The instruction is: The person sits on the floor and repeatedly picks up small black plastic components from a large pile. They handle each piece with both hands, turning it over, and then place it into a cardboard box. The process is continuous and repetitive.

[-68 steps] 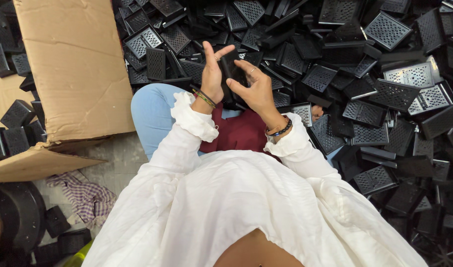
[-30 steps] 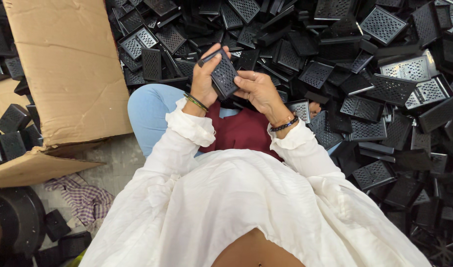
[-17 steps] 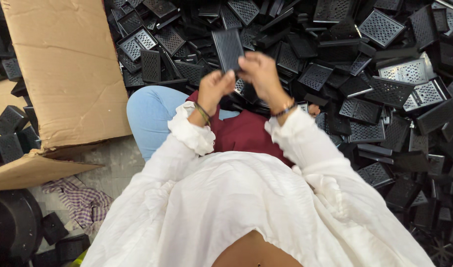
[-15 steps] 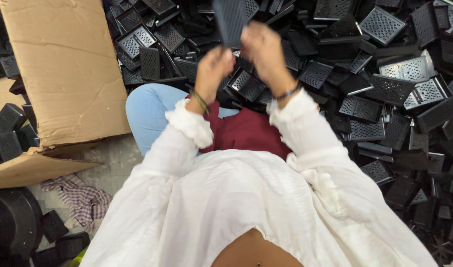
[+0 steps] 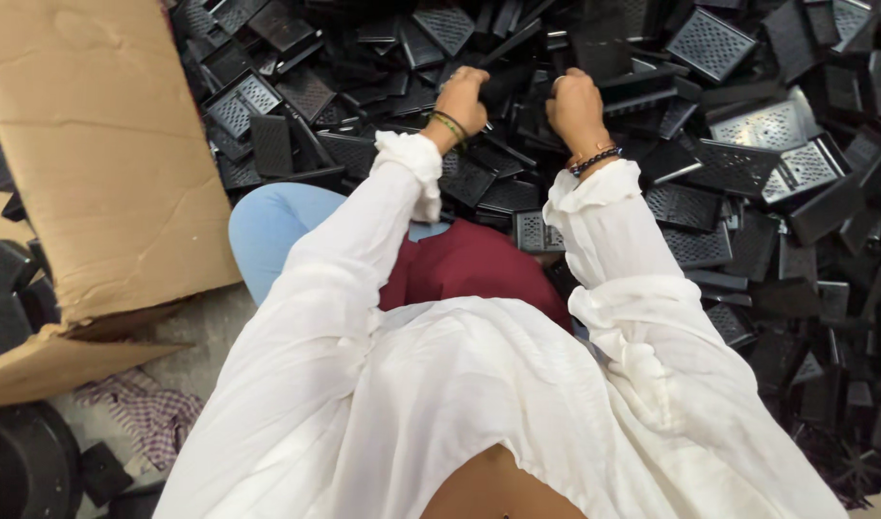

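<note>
Both my arms, in white frilled sleeves, stretch forward over a heap of black plastic grille panels point(image 5: 709, 163). My left hand point(image 5: 463, 96), with bangles at the wrist, is curled knuckles-up on the pile. My right hand point(image 5: 575, 101), wearing a beaded bracelet, is curled the same way a little to the right. Their fingers point down among the panels and are hidden, so I cannot see whether either grips a piece. A dark flat panel point(image 5: 604, 53) lies just beyond my right hand.
A large open cardboard box point(image 5: 95, 163) lies at the left, with loose black parts point(image 5: 8, 279) beside it. My knees, in light blue point(image 5: 268, 231) and maroon point(image 5: 469, 269) cloth, are below my hands. A checked rag point(image 5: 143, 423) and a round black object point(image 5: 23, 461) lie at the lower left.
Earlier both hands held one black grille panel near my lap and raised it away from me. Now both hands are stretched out low onto the pile, and I no longer see that panel between them.
</note>
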The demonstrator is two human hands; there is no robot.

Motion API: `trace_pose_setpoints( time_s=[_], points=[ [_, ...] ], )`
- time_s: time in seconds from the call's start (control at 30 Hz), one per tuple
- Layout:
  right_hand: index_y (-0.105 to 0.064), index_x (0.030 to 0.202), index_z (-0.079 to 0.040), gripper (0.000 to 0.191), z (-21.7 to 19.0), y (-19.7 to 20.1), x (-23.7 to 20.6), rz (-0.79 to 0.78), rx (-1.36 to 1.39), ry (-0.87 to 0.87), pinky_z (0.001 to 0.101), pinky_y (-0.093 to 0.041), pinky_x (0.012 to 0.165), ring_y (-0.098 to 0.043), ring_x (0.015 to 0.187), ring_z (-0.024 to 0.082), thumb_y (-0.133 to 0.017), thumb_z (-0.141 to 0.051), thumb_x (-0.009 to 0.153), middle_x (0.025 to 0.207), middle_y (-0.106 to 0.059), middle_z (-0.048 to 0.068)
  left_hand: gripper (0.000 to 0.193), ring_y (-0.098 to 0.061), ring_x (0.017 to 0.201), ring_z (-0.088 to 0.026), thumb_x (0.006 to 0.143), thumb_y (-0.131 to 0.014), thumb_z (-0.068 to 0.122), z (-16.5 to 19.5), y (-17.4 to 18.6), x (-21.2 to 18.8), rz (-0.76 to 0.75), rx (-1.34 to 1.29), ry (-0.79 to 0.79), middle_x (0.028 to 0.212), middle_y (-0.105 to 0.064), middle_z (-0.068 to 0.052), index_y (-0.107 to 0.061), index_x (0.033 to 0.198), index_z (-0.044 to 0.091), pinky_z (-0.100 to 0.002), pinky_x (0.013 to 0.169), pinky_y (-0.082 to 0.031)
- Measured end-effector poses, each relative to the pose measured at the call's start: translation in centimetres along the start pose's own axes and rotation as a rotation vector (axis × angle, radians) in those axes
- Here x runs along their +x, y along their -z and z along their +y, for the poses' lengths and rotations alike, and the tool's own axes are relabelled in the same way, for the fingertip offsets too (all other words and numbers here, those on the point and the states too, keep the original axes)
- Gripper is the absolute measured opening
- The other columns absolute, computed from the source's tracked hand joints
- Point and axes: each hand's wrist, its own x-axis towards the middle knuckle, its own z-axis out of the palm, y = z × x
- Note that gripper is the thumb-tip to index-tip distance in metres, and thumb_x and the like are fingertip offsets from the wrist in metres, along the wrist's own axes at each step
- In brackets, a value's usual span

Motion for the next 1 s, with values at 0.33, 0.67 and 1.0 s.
trace_pose_setpoints(
  time_s=[0.33,0.67,1.0],
  points=[
    [-0.073,0.095,0.001,0.018,-0.9,-0.5,-2.9,-0.038,-0.047,-0.115,0.0541,-0.056,0.078,-0.067,0.091,0.047,-0.076,-0.011,0.081,0.104,-0.066,0.026,0.085,-0.066,0.112,-0.039,0.070,-0.088,0.054,5.4,-3.1,0.0,-0.327,-0.112,0.413,0.120,-0.067,-0.024,-0.055,0.129,0.003,-0.043,0.097,-0.053],
    [-0.072,0.079,0.001,0.034,-3.3,-2.5,-3.5,-0.205,0.253,-0.090,0.0472,-0.054,0.076,-0.067,0.086,0.041,-0.085,-0.030,0.082,0.088,-0.067,0.022,0.035,-0.068,0.074,-0.017,0.088,-0.078,0.032,-3.2,0.0,-3.8,-0.545,-0.945,0.911,0.084,-0.070,-0.004,-0.069,0.097,0.000,-0.035,0.067,-0.057],
    [-0.050,0.134,-0.005,0.043,-7.8,1.3,-7.1,0.108,1.412,-0.133,0.0300,-0.055,0.089,-0.067,0.101,0.017,-0.065,0.001,0.094,0.118,-0.067,0.010,0.020,-0.069,0.070,-0.016,0.081,-0.078,0.011,-5.1,7.7,-4.9,0.442,-0.370,0.326,0.080,-0.074,-0.005,-0.060,0.083,0.002,-0.030,0.066,-0.057]
  ],
)
